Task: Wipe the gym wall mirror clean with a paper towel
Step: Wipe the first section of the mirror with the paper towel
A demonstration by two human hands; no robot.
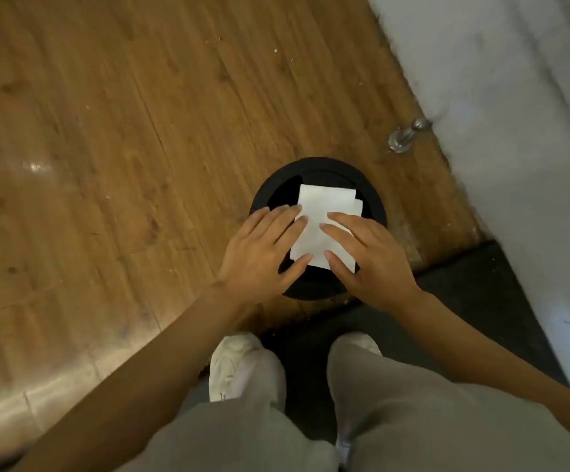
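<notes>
Both hands, left hand (263, 250) and right hand (368, 257), press flat, straight fingers on the paper towel (324, 216) lying across the black bin (375, 212) rim, probably folding it; next, lift it toward the unseen mirror.

head view, looking steeply down, close above hands (266, 253), floor (106, 131) beyond

Left hand (263, 247) and right hand (368, 257) side by side, palms down, fingers straight, arms extended forward
</notes>
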